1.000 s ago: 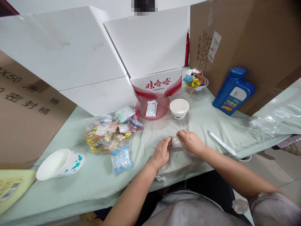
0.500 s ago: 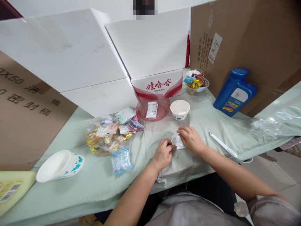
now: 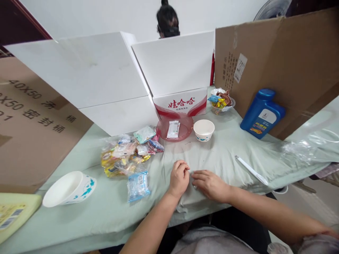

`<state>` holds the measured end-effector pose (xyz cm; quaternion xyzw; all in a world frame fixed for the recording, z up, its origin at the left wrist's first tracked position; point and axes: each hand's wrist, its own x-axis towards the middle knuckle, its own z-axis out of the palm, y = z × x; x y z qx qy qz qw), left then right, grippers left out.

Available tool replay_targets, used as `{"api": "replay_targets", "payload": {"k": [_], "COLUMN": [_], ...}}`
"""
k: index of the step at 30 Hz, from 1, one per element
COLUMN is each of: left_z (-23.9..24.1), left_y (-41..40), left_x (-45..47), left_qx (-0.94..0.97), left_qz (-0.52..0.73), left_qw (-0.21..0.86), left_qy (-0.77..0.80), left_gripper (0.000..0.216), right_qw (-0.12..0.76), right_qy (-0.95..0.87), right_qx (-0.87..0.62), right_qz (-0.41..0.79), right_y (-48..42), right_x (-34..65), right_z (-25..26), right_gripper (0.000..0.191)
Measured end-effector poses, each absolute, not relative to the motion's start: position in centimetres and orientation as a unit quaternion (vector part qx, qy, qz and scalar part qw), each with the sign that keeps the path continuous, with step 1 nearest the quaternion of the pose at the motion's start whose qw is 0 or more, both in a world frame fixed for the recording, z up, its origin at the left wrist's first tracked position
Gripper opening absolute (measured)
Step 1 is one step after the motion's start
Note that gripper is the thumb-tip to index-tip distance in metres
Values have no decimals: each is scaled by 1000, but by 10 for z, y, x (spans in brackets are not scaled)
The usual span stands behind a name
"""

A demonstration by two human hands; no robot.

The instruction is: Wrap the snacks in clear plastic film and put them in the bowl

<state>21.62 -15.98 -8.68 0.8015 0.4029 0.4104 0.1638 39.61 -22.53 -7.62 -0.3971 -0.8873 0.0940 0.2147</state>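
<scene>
Near the front of the cloth-covered table (image 3: 159,211), my left hand (image 3: 179,179) rests with its fingers curled in; what they hold, if anything, is hidden. Close beside it, palm down, my right hand (image 3: 213,185) has its fingers bent and pressed together over a small clear plastic wrapper (image 3: 195,186). Only a sliver of that plastic shows below the fingertips. Beyond my hands stand a pink see-through bowl (image 3: 162,133) with white packets (image 3: 173,129) in it and a white paper bowl (image 3: 203,135) with a blue leaf print.
Packaged snacks (image 3: 124,155) and a blue packet (image 3: 138,187) lie left, near a tilted paper bowl (image 3: 86,188). On the right are a white pen-like tool (image 3: 251,170), a blue bottle (image 3: 262,114) and clear plastic (image 3: 299,150). Boxes (image 3: 180,102) line the back; a person's head (image 3: 167,19) shows behind.
The clear wrapper between my hands is now mostly covered. My right hand has come left and down, closer to my left hand. The view has tilted up slightly.
</scene>
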Motion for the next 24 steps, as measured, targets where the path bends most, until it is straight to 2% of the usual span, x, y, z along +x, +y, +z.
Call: {"api": "replay_targets", "payload": {"k": [3, 6, 7, 9, 11, 14, 17, 21, 24], "left_z": [-89, -91, -92, -93, -93, -92, -93, -94, -88], "left_y": [-157, -154, -153, -152, -151, -150, -149, -148, -155], "left_x": [217, 217, 218, 219, 219, 219, 219, 222, 221], "left_qx": [795, 794, 795, 798, 804, 810, 812, 812, 813], "left_qz": [412, 406, 402, 393, 383, 371, 363, 354, 350], "left_qw": [176, 187, 188, 189, 189, 188, 186, 183, 183], "left_qy": [409, 413, 414, 415, 415, 414, 417, 426, 427], "left_gripper": [25, 25, 25, 25, 26, 26, 25, 25, 24], "right_qw": [285, 340, 324, 211, 155, 58, -22, -21, 36], "right_qy": [-885, -826, -800, -761, -754, -757, -754, -754, -752], "right_qx": [-352, -449, -504, -614, -639, -649, -647, -648, -654], "right_qz": [110, 25, -2, -27, -8, 57, 112, 106, 68], "right_y": [-208, -157, -136, -96, -63, -34, -24, -34, -62], "right_x": [411, 436, 443, 454, 457, 454, 449, 451, 461], "right_z": [-55, -16, -2, 20, 30, 25, 21, 37, 48], "right_gripper": [27, 27, 27, 31, 28, 15, 20, 20, 37]}}
